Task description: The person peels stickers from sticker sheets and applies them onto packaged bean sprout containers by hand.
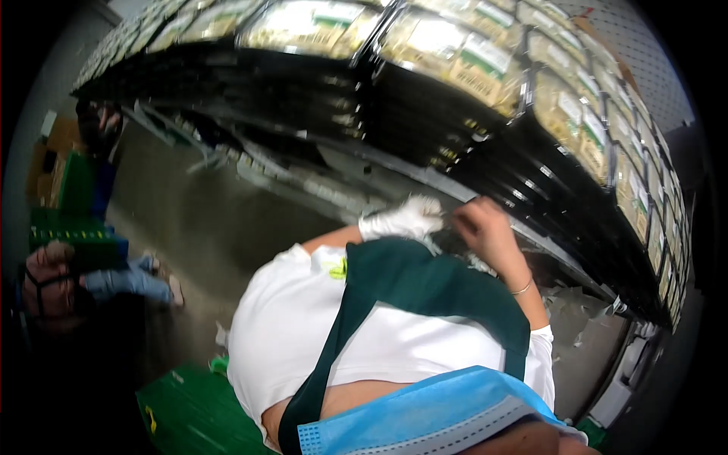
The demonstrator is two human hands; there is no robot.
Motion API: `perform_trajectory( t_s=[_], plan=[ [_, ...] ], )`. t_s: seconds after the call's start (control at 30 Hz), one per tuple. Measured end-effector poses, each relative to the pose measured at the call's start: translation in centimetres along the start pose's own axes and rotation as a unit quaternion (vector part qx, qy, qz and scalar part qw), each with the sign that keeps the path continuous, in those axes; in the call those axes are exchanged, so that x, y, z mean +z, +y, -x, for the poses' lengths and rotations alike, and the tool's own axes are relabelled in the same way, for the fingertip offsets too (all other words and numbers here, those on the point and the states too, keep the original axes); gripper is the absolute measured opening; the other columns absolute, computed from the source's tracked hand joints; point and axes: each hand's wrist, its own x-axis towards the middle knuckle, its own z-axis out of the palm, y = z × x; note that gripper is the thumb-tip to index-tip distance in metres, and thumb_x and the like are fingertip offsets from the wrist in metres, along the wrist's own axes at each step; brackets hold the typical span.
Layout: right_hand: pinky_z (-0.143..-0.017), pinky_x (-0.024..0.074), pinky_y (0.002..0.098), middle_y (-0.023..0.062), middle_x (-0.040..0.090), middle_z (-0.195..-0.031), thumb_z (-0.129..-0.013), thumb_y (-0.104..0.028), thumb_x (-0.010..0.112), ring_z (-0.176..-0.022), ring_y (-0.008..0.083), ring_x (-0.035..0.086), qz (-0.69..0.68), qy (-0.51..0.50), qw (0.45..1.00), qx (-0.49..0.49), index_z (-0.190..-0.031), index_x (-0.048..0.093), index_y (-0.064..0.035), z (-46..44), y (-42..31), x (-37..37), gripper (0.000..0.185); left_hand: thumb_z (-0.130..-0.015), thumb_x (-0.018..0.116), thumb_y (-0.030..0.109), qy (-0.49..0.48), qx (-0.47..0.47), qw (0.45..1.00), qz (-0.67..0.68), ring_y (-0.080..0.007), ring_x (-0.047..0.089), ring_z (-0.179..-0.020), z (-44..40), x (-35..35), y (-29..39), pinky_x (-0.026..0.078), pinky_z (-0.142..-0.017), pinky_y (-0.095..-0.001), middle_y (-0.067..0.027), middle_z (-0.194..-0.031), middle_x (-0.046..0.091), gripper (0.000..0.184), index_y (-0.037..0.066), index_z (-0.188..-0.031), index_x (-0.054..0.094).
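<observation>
My left hand (406, 218) wears a white glove and is held in front of my dark green apron (432, 280). Its fingers are curled in, and whatever they hold is hidden. My right hand (485, 231) is bare, with a thin bracelet on the wrist. Motion blurs its bent fingers, which point toward the gloved hand with a small gap between them. Both hands are close to the metal edge (436, 178) below stacked black trays (425, 114). Clear-wrapped packs with green and white labels (481, 61) fill the top trays.
The tray stacks curve across the whole front. At the left, a person (57, 280) in jeans is beside green crates (76, 224), and cardboard boxes (64, 136) stand behind. Another green crate (197, 413) is close at my lower left. Paper scraps (580, 311) lie at the right.
</observation>
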Motion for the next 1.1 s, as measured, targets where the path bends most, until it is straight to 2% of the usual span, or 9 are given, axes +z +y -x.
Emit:
perform_trajectory(
  t_s=[0.17,0.2,0.47,0.67,0.8,0.87,0.97,1.03,1.1],
  plan=[
    [-0.052,0.0426,0.0284,0.0084,0.052,-0.068,-0.065,0.001,0.062,-0.060,0.0227,0.051,-0.042,-0.014,0.997,0.055,-0.075,0.056,-0.0038,0.3,-0.7,0.3,0.012,-0.073,0.062,0.019,0.002,0.060,0.994,-0.090,-0.0071,0.034,-0.052,1.4,0.3,2.2,0.030,-0.047,-0.0260,-0.0004,-0.053,0.039,0.034,0.002,-0.055,0.040],
    [-0.052,0.0426,0.0274,0.0080,0.052,-0.068,-0.065,0.001,0.062,-0.059,0.0217,0.051,-0.053,-0.013,0.996,0.064,-0.075,0.056,-0.0035,0.4,-0.8,0.4,0.012,-0.071,0.062,0.025,-0.008,0.059,0.990,-0.126,-0.0092,0.044,-0.058,1.1,-0.1,1.5,0.038,-0.054,-0.0261,-0.0049,-0.060,0.051,0.025,0.000,-0.070,0.055],
    [-0.058,0.0408,0.0236,0.0060,0.052,-0.070,-0.068,0.005,0.059,-0.064,0.0167,0.051,-0.120,0.075,0.980,0.138,-0.074,0.054,-0.0010,1.8,-0.4,-1.1,0.011,-0.076,0.060,0.008,-0.104,0.077,0.992,0.000,-0.0127,0.056,-0.085,2.1,-0.8,1.8,0.043,-0.075,-0.0232,-0.0067,-0.087,0.061,0.011,-0.001,-0.079,0.056],
    [-0.062,0.0398,0.0262,0.0098,0.052,-0.074,-0.077,-0.002,0.048,-0.065,0.0160,0.048,-0.338,0.348,0.874,0.021,-0.080,0.052,-0.0005,4.7,1.3,-10.7,0.005,-0.074,0.057,0.003,0.096,0.006,0.991,0.093,-0.0156,0.055,-0.089,5.3,-4.3,3.0,0.042,-0.079,-0.0259,-0.0124,-0.092,0.061,0.017,-0.004,-0.089,0.057],
    [-0.068,0.0299,0.0339,0.0052,0.043,-0.068,-0.068,-0.008,0.053,-0.069,0.0187,0.040,-0.586,0.421,0.692,0.018,-0.079,0.053,-0.0038,9.4,3.1,-14.3,0.012,-0.075,0.054,0.009,0.244,0.117,0.960,0.072,-0.0165,0.055,-0.090,6.1,-7.8,-0.8,0.040,-0.083,-0.0299,-0.0099,-0.097,0.060,0.019,-0.001,-0.090,0.058],
    [-0.063,0.0285,0.0305,0.0023,0.046,-0.066,-0.058,-0.012,0.055,-0.065,0.0155,0.041,-0.616,0.469,0.633,-0.012,-0.065,0.052,-0.0083,12.0,1.4,-16.0,0.009,-0.074,0.053,0.001,0.478,-0.079,0.875,0.026,-0.0146,0.056,-0.083,8.3,-5.9,1.5,0.044,-0.076,-0.0263,-0.0116,-0.096,0.060,0.020,0.001,-0.094,0.058],
    [-0.055,0.0303,0.0283,-0.0034,0.048,-0.053,-0.057,-0.018,0.052,-0.049,0.0104,0.044,-0.648,0.571,0.503,-0.038,-0.053,0.045,-0.0120,14.3,0.2,-18.8,0.011,-0.079,0.050,0.013,0.246,0.130,0.919,-0.280,-0.0168,0.054,-0.090,10.4,-9.1,-2.9,0.041,-0.082,-0.0283,-0.0133,-0.104,0.056,0.024,0.002,-0.099,0.057],
    [-0.051,0.0372,0.0230,-0.0015,0.052,-0.057,-0.067,-0.023,0.048,-0.052,0.0087,0.049,-0.609,0.564,0.542,-0.128,-0.058,0.050,-0.0114,17.1,-0.9,-20.6,0.015,-0.080,0.047,0.017,0.114,0.020,0.851,-0.512,-0.0178,0.050,-0.093,9.5,-5.7,-1.5,0.037,-0.084,-0.0286,-0.0128,-0.105,0.053,0.026,0.004,-0.101,0.055],
    [-0.051,0.0401,0.0216,0.0015,0.054,-0.064,-0.071,-0.025,0.048,-0.055,0.0097,0.052,-0.611,0.513,0.574,-0.187,-0.067,0.053,-0.0103,20.0,-2.0,-22.3,0.016,-0.077,0.047,0.013,0.129,0.052,0.878,-0.458,-0.0181,0.050,-0.089,8.1,-2.4,-0.8,0.038,-0.081,-0.0285,-0.0122,-0.100,0.052,0.023,0.003,-0.097,0.053]
  ],
)
